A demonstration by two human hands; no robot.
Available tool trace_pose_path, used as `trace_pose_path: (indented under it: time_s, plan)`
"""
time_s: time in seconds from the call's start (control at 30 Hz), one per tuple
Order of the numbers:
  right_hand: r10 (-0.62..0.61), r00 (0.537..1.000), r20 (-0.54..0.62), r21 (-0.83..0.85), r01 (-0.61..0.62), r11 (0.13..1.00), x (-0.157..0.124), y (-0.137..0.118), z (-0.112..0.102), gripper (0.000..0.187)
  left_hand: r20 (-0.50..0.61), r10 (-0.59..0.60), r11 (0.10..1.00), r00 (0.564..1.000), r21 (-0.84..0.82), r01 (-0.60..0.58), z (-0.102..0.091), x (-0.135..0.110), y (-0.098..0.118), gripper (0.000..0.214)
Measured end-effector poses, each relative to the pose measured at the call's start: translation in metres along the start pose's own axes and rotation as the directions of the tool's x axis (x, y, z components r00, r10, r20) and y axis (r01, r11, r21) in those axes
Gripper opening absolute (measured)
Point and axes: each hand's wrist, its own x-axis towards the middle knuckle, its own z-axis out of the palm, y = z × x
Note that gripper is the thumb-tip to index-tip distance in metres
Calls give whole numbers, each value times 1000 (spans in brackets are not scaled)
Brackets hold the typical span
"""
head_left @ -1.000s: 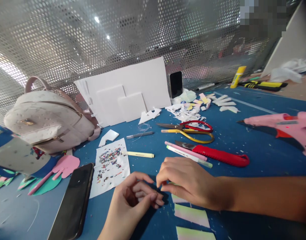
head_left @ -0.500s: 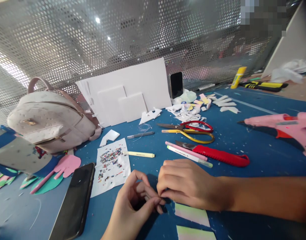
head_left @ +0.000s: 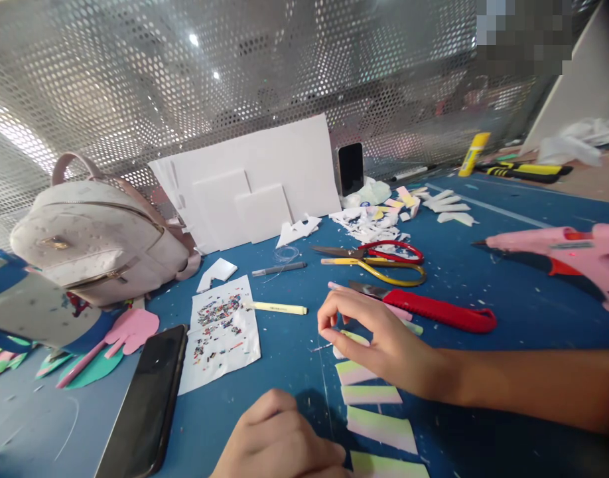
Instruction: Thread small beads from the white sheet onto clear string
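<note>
My right hand hovers just above the blue table, thumb and forefinger pinched on a thin clear thread. The thread runs down and toward me to my left hand, which is closed in a fist at the bottom edge. A tiny pink bit hangs near the pinch. Several pastel green-and-pink paper strips lie in a row under and in front of my right wrist. A pink pen and a green pen are partly hidden behind my right fingers.
A black phone and a sheet strewn with coloured bits lie to the left, beyond them a pale backpack. Yellow marker, scissors, red utility knife, pink glue gun, white boards, perforated metal screen behind.
My hands, pinched together a moment ago, have drawn apart: the right rose and moved away, the left dropped toward me and closed, and the thread now stretches between them. More paper strips show.
</note>
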Motion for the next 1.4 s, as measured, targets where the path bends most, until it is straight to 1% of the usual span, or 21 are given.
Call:
trace_pose_path:
  time_s: [0.1, 0.13, 0.17, 0.2, 0.23, 0.27, 0.37, 0.47, 0.53, 0.63, 0.73, 0.83, 0.93, 1.03, 1.1, 1.13, 1.2, 1.27, 1.3, 1.33, 1.4]
  plan:
    - [10, 1000, 23, -14, -9, 1000, 0, 1, 0, 10, 86, 21, 997, 996, 67, -27, 3, 2, 1, 19]
    - [12, 1000, 29, -20, -11, 1000, 0, 0, 0, 9, 85, 38, 995, 996, 85, -45, 2, 3, 1, 20]
    - [14, 999, 34, -24, -13, 1000, 0, 0, 0, 8, 46, 42, 995, 998, 89, -46, 1, 3, 1, 24]
    - [12, 999, 35, -25, -11, 1000, 0, -1, -1, 7, 21, 32, 996, 999, 81, -33, 0, 2, 0, 26]
    - [6, 999, 32, -24, -5, 1000, 0, -1, -2, 8, 62, -9, 998, 998, 61, 5, -2, 1, 0, 27]
    - [-10, 1000, 30, -20, 11, 1000, 0, -2, -3, 10, 104, -83, 996, 991, 41, 79, -5, 1, -1, 28]
    - [-127, 990, 65, 18, 126, 992, -1, -5, -4, 14, 130, -235, 971, 963, -8, 238, -13, -1, -3, 29]
    - [-300, 943, 147, 68, 293, 954, 0, -7, -4, 14, 121, -319, 944, 940, -50, 327, -17, -2, -5, 28]
    - [-365, 914, 177, 63, 360, 931, 0, -7, -3, 16, 119, -340, 935, 933, -66, 349, -17, -3, -6, 28]
    - [-391, 895, 216, 13, 398, 917, -1, -6, -2, 22, 129, -311, 945, 942, -62, 321, -13, -4, -8, 28]
    - [-392, 885, 251, -16, 408, 913, -2, -5, -2, 27, 148, -247, 964, 958, -59, 258, -11, -2, -9, 29]
    - [-375, 894, 245, -16, 390, 921, -2, -5, -3, 26, 149, -224, 970, 963, -66, 236, -12, 0, -9, 28]
    - [-356, 910, 215, 15, 361, 932, -1, -6, -3, 24, 149, -279, 952, 949, -87, 293, -15, 0, -9, 22]
    - [-336, 925, 176, 15, 339, 941, 0, -7, -3, 22, 168, -373, 912, 912, -113, 394, -15, -2, -7, 26]
    - [-328, 932, 156, 14, 330, 944, 0, -7, -2, 21, 164, -403, 897, 900, -125, 424, -14, -3, -5, 28]
    - [-324, 934, 149, 21, 324, 946, 0, -6, -2, 20, 162, -403, 897, 901, -127, 424, -14, -2, -6, 29]
    - [-307, 942, 139, 38, 305, 952, 0, -5, -2, 17, 165, -366, 916, 916, -108, 385, -18, 1, -10, 28]
    - [-285, 949, 136, 51, 281, 958, 0, -4, -2, 13, 179, -338, 937, 924, -32, 349, -31, 5, -21, 26]
    - [-278, 951, 137, 57, 273, 960, 0, -3, -2, 12, 174, -370, 928, 913, 30, 370, -42, 6, -30, 22]
    - [-274, 952, 140, 63, 267, 962, 0, -2, -1, 10, 149, -463, 886, 874, 110, 450, -54, 7, -40, 19]
    - [-275, 950, 146, 72, 267, 961, 0, -2, -1, 9, 115, -633, 768, 766, 222, 601, -83, 5, -63, 13]
